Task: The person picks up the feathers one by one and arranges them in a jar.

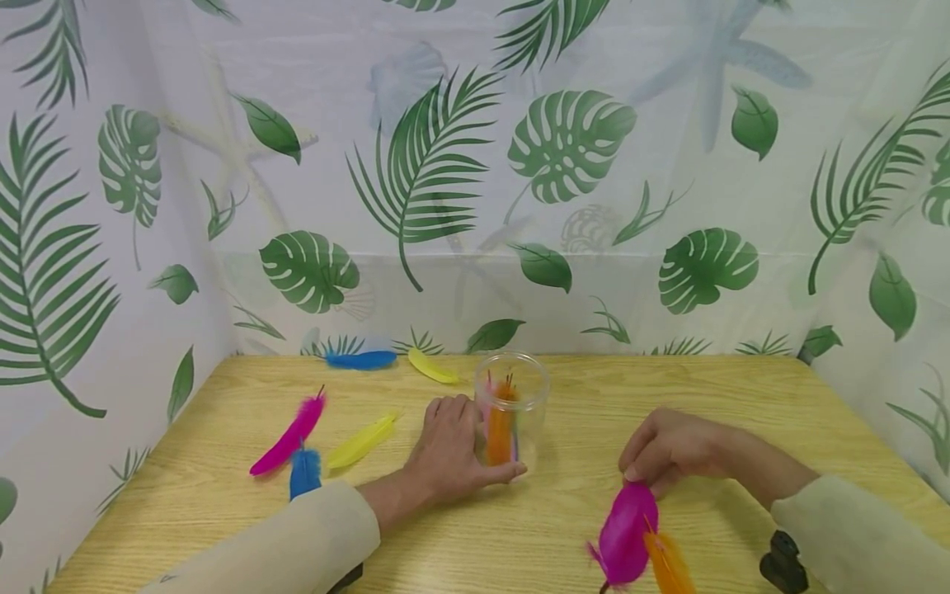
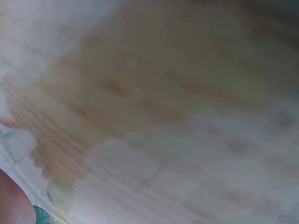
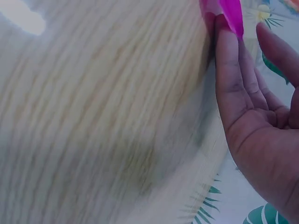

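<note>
Far left of bench [image 1: 564, 536]: pink feather [image 1: 289, 437] lying slantwise, blue feather [image 1: 304, 472] just beside its lower end, yellow feather [image 1: 362, 441] at 3 o'clock of the pink one. Rear edge, at 12 o'clock: second blue feather [image 1: 361, 360] and second yellow feather [image 1: 433, 367], near each other.

Centre: clear jar [image 1: 512, 408] upright on bench, orange feather [image 1: 500, 429] standing inside. Left hand [image 1: 453, 454] wrapped round jar from 9 o'clock, thumb across front near base; grip closed on jar. Left wrist view blurred beyond use.

Right of centre: right hand [image 1: 671, 450] low over bench, at 3 o'clock of jar and well apart from it. Grip narrow, fingertips pinching tip of large pink feather [image 1: 627, 535], which hangs toward 6 o'clock. Right wrist view confirms pink feather tip [image 3: 231, 14] against fingers [image 3: 233, 79]. Second orange feather [image 1: 668, 565] just beside large pink one, at its 4 o'clock; held or lying loose, cannot tell.
</note>
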Motion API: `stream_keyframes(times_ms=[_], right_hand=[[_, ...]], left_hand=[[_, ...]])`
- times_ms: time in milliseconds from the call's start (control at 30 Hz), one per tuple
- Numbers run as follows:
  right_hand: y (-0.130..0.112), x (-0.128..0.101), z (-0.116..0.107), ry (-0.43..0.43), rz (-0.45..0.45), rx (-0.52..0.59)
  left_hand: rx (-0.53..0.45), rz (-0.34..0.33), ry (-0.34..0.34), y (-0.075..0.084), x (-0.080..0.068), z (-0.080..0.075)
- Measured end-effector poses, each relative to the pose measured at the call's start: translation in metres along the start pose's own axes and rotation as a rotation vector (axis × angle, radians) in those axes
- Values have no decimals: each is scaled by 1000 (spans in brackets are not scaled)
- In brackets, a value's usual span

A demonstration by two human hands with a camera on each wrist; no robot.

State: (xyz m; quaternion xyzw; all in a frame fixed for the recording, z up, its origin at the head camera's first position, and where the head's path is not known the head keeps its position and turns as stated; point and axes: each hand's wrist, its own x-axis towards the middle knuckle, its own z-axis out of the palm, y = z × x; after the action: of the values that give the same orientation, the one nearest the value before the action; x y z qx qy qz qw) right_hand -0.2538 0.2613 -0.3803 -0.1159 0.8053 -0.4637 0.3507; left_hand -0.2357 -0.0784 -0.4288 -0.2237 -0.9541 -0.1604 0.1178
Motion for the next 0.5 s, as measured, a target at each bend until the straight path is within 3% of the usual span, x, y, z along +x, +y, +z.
stream_keyframes(times_ms=[333, 500], right_hand=[[-3, 1, 8, -37, 25, -52], [-4, 1, 3, 28, -21, -78]], left_hand=[[-7, -1, -4, 0, 1, -1], [-4, -2, -4, 1, 0, -2]])
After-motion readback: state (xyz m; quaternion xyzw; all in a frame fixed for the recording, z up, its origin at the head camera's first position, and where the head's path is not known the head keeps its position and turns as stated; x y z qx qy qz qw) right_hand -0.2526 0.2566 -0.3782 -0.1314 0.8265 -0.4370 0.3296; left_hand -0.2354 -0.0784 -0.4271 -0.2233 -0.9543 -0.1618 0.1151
